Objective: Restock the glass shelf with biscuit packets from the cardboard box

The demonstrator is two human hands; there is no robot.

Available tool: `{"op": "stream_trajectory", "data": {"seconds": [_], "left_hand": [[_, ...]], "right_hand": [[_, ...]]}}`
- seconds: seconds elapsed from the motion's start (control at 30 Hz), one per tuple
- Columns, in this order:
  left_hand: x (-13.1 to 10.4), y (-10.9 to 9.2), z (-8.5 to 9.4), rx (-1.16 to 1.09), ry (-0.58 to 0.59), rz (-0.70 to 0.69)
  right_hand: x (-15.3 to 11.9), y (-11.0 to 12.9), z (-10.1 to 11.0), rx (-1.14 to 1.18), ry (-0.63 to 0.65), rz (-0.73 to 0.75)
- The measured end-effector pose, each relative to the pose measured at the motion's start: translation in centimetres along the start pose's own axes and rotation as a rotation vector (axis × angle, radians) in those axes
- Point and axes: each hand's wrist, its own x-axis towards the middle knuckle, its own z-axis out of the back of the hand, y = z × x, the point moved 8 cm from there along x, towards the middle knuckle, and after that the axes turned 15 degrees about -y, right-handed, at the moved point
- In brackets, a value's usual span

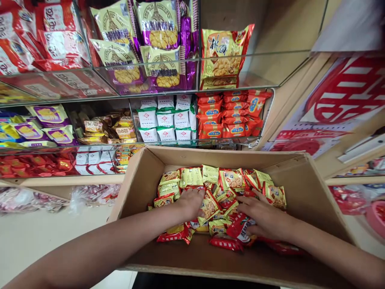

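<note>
1. Packets (231, 179) in yellow and red lie heaped inside the box (240, 261), under both hands.
2. Left hand (192, 204) curls its fingers down at the heap; whether it has hold of anything, I cannot tell.
3. Right hand (263, 214) is open, fingers spread, its thumb by a red packet (240, 228).
4. Shelves (168, 96) stand beyond, holding white packs (166, 119), orange packs (236, 117) and biscuits (161, 36); the box's far wall blocks part of the lowest row.
5. Poster (345, 94) at right.
</note>
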Motion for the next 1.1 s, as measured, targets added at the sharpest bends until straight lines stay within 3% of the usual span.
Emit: {"op": "stream_trajectory", "data": {"seconds": [0.1,0.33,0.53,0.73,0.83,0.93,1.03,1.1], "left_hand": [[-0.2,1.0,0.7,-0.027,0.008,0.040],[0.2,4.0,6.2,-0.034,-0.148,0.118],[0.1,5.8,6.3,0.010,-0.123,0.203],[-0.6,7.8,8.0,0.085,-0.188,0.299],[-0.7,8.5,9.1,0.086,-0.228,0.320],[-0.6,8.7,9.3,0.060,-0.252,0.315],[-0.4,8.5,8.9,0.026,-0.270,0.297],[-0.3,8.5,8.5,0.010,-0.274,0.292]], "right_hand": [[-0.3,-0.3,0.9,0.058,-0.055,-0.034],[-0.8,-6.7,4.7,0.210,-0.291,-0.365],[-0.6,-9.8,5.9,0.234,-0.503,-0.518],[0.3,-10.8,5.4,0.070,-0.507,-0.480],[0.9,-9.1,5.9,-0.170,-0.489,-0.413],[2.6,-3.5,5.8,-0.294,-0.501,-0.214],[5.1,3.9,2.2,-0.037,-0.317,0.103],[6.8,7.4,-0.5,0.078,-0.205,0.232]]}}
